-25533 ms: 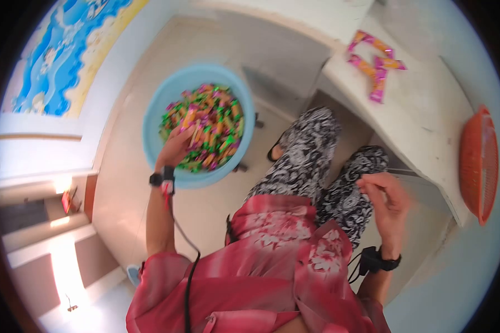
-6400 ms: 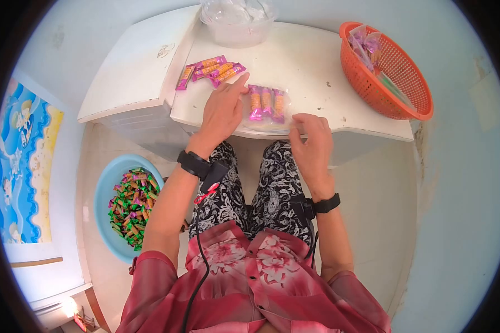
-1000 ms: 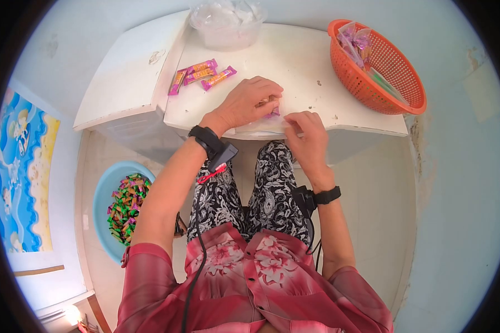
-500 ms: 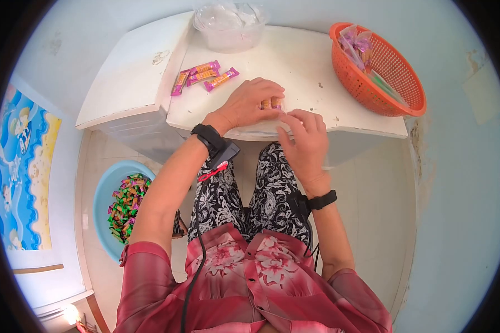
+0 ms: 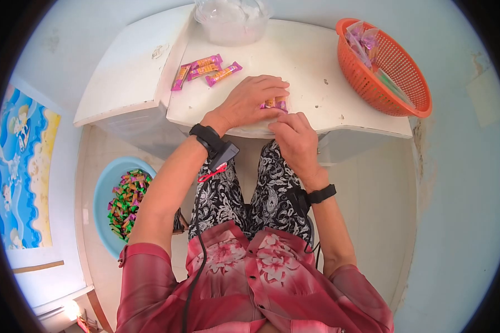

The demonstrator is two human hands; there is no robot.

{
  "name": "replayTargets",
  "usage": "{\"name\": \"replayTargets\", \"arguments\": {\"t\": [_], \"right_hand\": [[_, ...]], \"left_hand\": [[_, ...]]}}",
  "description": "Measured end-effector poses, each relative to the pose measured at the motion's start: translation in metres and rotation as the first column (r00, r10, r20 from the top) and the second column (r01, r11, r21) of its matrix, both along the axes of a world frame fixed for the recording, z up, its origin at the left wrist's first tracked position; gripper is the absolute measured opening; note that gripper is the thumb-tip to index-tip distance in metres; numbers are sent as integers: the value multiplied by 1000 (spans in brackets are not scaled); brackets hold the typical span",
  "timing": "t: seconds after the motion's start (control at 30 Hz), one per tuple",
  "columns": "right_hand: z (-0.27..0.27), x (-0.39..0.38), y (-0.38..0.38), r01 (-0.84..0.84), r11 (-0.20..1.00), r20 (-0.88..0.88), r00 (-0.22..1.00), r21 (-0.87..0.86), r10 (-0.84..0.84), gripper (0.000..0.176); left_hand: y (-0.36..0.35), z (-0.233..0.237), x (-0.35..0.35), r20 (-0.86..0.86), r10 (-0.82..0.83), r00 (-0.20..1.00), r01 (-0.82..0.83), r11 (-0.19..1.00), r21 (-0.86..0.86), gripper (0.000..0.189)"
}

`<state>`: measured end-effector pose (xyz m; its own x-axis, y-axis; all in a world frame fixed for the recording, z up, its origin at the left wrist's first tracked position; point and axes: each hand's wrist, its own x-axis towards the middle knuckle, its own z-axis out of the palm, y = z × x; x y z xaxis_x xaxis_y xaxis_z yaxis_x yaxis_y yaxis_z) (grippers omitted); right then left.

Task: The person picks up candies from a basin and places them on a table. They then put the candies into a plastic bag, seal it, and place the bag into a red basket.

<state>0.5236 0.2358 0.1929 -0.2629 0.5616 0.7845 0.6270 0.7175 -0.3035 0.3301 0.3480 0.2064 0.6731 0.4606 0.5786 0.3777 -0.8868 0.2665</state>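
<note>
Some glossy purple-and-orange packets (image 5: 276,104) lie on the smooth white tabletop (image 5: 311,72), half hidden by the left hand (image 5: 251,100) — its fingers curl over them, grip unclear. Just beside, the right hand (image 5: 297,139) has thumb and fingers pinched shut — on what, unclear. Beyond sit four loose bars (image 5: 204,70), a clear plastic tub (image 5: 231,29), a perforated orange basket (image 5: 366,79).

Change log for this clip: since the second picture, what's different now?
The left hand has moved right, from beside the loose bars to over the bagged bars. The right hand has shifted left, fingertips drawn together. Basket, clear container and blue tub stayed put.
</note>
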Motion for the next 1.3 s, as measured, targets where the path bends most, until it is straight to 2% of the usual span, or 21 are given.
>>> {"name": "replayTargets", "arguments": {"t": [0.07,0.17,0.27,0.37,0.47,0.57,0.77,0.87,0.97,1.07,1.17,1.3], "right_hand": [[2,1,2,-25,1000,-6,1000,-11,25,22],[5,0,1,-21,999,-15,1000,-26,21,20],[6,0,1,-10,999,4,1000,-50,10,19],[6,2,-2,-8,995,7,1000,-96,8,20],[15,3,-8,-21,990,-49,999,-138,15,21],[28,7,-16,-5,997,-107,994,-81,-3,23],[29,18,-28,34,999,-141,989,5,-33,26],[32,14,-30,23,999,-148,989,-40,-29,26],[28,13,-27,10,993,-226,974,-118,-37,28],[35,10,-29,-42,966,-377,924,-256,-60,35],[56,-1,-36,-230,915,-534,845,-333,18,41],[57,2,-41,-337,870,-405,896,-359,181,37]], "left_hand": [[6,-3,-1,29,-41,999,42,999,-27,48],[4,-1,-2,-27,-21,999,20,998,-56,51],[0,5,0,6,8,1000,-8,1000,29,55],[-20,22,1,155,85,984,-92,995,39,55],[-17,24,-14,241,325,914,-354,932,84,50],[1,18,-50,171,605,777,-629,742,231,41],[1,5,-77,-31,716,697,-685,679,265,27],[10,-12,-84,52,678,733,-669,706,232,27],[-12,6,-80,168,590,790,-597,802,-12,26],[-54,37,-78,165,336,927,-321,940,-113,29],[-85,57,-75,56,152,987,-142,978,-150,29],[-104,60,-69,64,40,997,-28,985,-169,28]]}}
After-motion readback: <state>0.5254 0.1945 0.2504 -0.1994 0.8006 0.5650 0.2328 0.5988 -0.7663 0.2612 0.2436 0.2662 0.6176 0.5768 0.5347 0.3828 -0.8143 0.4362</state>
